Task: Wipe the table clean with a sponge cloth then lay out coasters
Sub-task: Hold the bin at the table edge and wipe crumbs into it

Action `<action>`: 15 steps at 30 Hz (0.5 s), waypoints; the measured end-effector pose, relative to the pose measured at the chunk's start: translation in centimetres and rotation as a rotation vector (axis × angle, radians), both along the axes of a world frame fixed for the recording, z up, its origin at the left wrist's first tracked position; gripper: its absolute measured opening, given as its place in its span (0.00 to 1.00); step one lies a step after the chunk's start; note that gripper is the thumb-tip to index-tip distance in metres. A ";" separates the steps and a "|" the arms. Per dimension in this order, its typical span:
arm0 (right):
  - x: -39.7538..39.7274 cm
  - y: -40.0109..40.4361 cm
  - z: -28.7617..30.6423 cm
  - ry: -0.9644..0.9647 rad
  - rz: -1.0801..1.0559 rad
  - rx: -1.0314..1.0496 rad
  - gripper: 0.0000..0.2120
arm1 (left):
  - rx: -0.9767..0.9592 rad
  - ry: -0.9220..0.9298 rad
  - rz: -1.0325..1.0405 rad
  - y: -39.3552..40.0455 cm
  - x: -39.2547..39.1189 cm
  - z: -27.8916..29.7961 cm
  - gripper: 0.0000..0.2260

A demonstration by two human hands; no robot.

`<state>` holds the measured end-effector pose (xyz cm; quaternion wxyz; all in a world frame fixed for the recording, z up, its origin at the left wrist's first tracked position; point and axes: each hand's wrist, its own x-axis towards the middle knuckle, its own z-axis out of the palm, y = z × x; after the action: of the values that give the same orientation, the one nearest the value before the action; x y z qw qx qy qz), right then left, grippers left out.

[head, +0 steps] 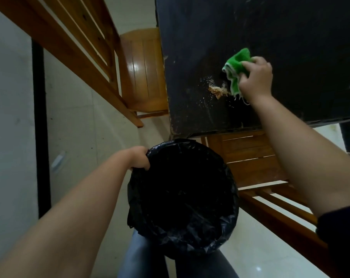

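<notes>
1. Step in hand: wiping. Coasters not in view; that part looks not yet begun.
2. Right hand (255,78) on the dark table (290,37), fingers curled round a bunched green cloth (237,67). Cloth touches the tabletop near the front left corner.
3. A small heap of tan crumbs (218,90) lies just beside the cloth's lower edge, on the side toward the table edge. Finer specks scattered around it.
4. Left hand (139,158) grips the rim of a bin (182,197) lined with a black bag, fingers hooked over the lip. Bin held below the table's near corner, tilted toward the person, mouth open upward.
5. Judgement: the crumbs are being gathered toward the corner, to go into the bin.
6. Next move calls for: pushing the heap with the cloth's edge flat to the surface, straight to the table edge above the bin's mouth; bin kept close under the corner so nothing falls to the floor.
7. Risk: loose specks may spread or drop beside the bin.
8. Wooden chairs (144,71) stand by the table; pale tiled floor (80,117) beneath.
</notes>
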<state>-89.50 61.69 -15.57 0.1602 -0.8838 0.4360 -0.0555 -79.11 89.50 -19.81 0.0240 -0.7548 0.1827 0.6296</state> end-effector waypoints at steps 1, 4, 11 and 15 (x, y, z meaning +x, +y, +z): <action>0.3 0.0 -0.1 -0.004 0.042 0.000 0.16 | 0.005 0.016 0.002 -0.3 0.2 -0.2 0.15; 0.5 0.3 -0.3 -0.025 0.186 -0.009 0.15 | 0.003 0.053 0.020 -1.2 0.6 -0.2 0.13; -0.6 1.1 -0.8 -0.061 0.377 -0.056 0.14 | -0.029 0.090 0.129 -2.0 -0.4 -0.5 0.16; -1.4 1.9 -0.8 -0.074 0.414 -0.067 0.13 | -0.034 0.102 0.160 -1.9 -0.5 -0.5 0.17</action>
<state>-90.87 63.63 -16.36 0.1547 -0.9567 0.2369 -0.0684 -79.59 87.64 -20.28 -0.0485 -0.7341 0.1334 0.6640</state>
